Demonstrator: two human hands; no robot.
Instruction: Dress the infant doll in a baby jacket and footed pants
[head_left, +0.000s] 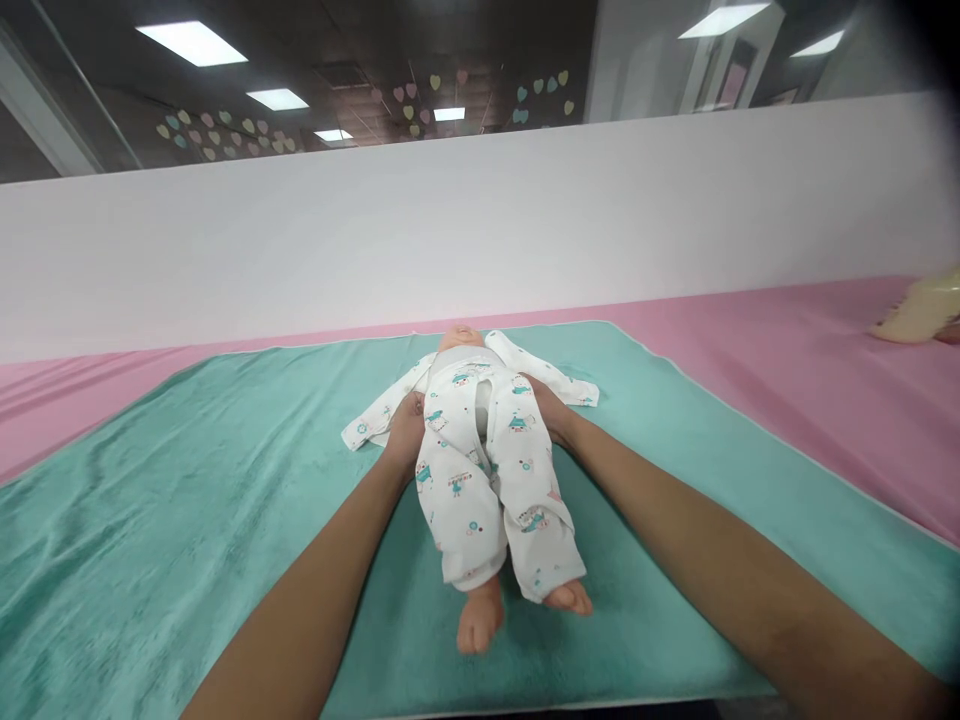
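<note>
A baby doll (pixel 487 480) lies on its back on a teal towel (pixel 187 520), feet towards me, head at the far end. It wears white patterned trousers (pixel 517 470); a matching white top (pixel 555 385) is spread open under its upper body. My left hand (pixel 407 430) grips the doll's left side at the waist, fingers tucked against the trousers. My right hand (pixel 546 410) holds the other side at the waistband. Both hands' fingertips are partly hidden behind the doll.
The towel lies on a pink sheet (pixel 787 350) over the table. A white partition wall (pixel 480 230) runs along the far edge. A pale yellow object (pixel 919 310) rests at the far right on the pink sheet.
</note>
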